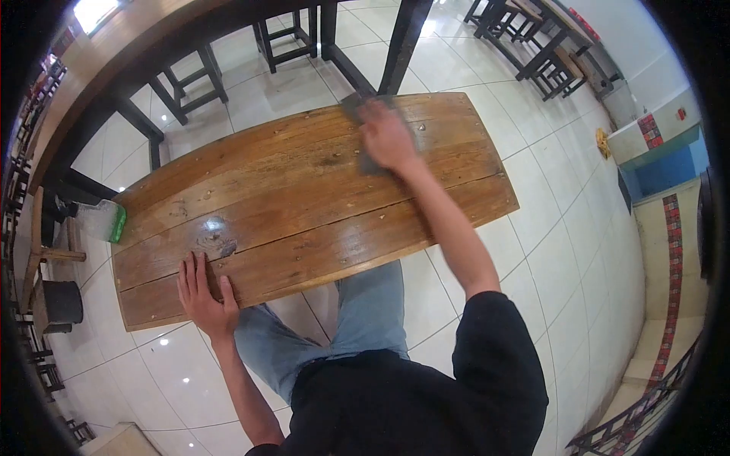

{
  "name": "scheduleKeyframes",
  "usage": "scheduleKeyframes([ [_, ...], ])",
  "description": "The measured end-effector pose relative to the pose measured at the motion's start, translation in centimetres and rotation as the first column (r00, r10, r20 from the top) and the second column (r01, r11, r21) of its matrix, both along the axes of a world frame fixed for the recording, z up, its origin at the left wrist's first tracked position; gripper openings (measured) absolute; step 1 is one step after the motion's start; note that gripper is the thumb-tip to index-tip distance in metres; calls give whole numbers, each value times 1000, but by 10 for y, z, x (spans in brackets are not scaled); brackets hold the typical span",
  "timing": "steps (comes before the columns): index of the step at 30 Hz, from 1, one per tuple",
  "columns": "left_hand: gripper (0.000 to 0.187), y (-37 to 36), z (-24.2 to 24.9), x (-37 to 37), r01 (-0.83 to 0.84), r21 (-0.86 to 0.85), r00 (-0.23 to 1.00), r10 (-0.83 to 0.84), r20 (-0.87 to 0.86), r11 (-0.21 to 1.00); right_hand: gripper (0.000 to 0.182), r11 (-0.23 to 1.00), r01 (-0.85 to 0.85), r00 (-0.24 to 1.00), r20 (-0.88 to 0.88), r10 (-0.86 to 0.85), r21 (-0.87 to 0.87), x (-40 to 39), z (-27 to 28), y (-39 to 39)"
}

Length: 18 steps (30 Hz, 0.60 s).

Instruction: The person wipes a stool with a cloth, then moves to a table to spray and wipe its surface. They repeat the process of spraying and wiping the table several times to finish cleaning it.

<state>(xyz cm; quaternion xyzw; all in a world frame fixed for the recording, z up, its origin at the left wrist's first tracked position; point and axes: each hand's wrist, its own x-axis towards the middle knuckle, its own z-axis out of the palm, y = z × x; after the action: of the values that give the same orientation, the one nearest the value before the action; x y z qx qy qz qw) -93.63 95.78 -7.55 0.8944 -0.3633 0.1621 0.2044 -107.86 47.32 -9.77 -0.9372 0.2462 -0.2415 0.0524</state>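
A long varnished wooden bench top (304, 182) with dark nail marks and plank seams spans the view before me. My left hand (208, 300) lies on its near edge toward the left, fingers spread and nothing held. At the far right part of the wood, my right hand (388, 137) presses down on a dark grey cloth (374, 165). The cloth sticks out around the fingers and is partly hidden by the hand; both are slightly blurred.
A clear bottle with a green end (106, 220) is at the bench's left end. Below it stands a black bucket (61, 302). A long table (114, 53) and dark stools (285, 38) line the far side. More tables (532, 30) stand at the upper right on white tiles.
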Motion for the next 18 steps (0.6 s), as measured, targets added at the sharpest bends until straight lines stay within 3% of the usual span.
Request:
scheduleKeyframes([
  [2,59,-1,0,0,-3,-3,1000,3,1,1000,50,991,134,991,7,-134,33,-26,-4,-74],
  [6,58,-2,2,-1,-5,16,1000,5,6,1000,58,875,478,870,-180,-459,79,-66,3,-156],
  [8,57,-2,2,-2,-5,19,1000,5,14,1000,59,841,537,837,-174,-519,75,-80,-3,-181],
  [13,58,0,-2,-1,21,-32,1000,-20,11,999,62,750,660,742,-188,-644,38,-94,-4,-169],
  [18,58,-1,-2,-3,21,-35,1000,-20,19,999,61,761,646,761,-121,-637,54,-160,-4,-101],
])
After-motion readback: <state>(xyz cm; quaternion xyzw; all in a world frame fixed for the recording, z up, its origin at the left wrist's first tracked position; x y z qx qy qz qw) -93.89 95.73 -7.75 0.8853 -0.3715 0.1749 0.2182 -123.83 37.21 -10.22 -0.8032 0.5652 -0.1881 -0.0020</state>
